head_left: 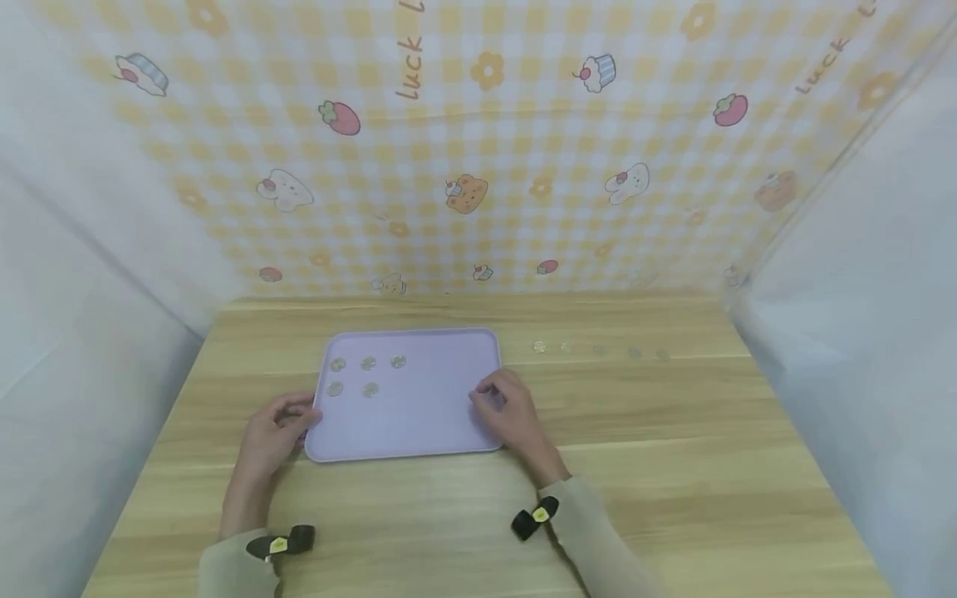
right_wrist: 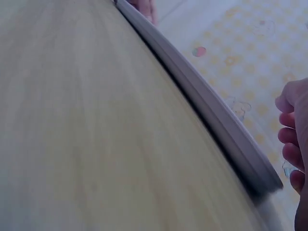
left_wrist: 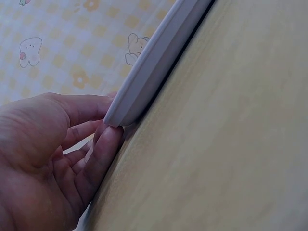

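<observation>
A light purple tray (head_left: pixel 429 423) lies on the wooden table, with several small round silvery coins (head_left: pixel 369 364) on its left half, in two rows. My left hand (head_left: pixel 272 432) grips the tray's left edge near the front corner. In the left wrist view, that hand's fingers (left_wrist: pixel 98 154) pinch the tray rim (left_wrist: pixel 144 72) from above and below. Over the tray's right edge is my right hand (head_left: pixel 512 411), its fingers curled in towards the thumb. Whether a coin is between those fingertips is hidden, and in the right wrist view only curled fingers (right_wrist: pixel 291 139) show.
Several more coins (head_left: pixel 599 350) lie in a row on the wooden table (head_left: pixel 635 465), right of the tray. Behind the table hangs a yellow checked cloth (head_left: pixel 463 149) with printed figures. White sheets (head_left: pixel 845 291) close off both sides.
</observation>
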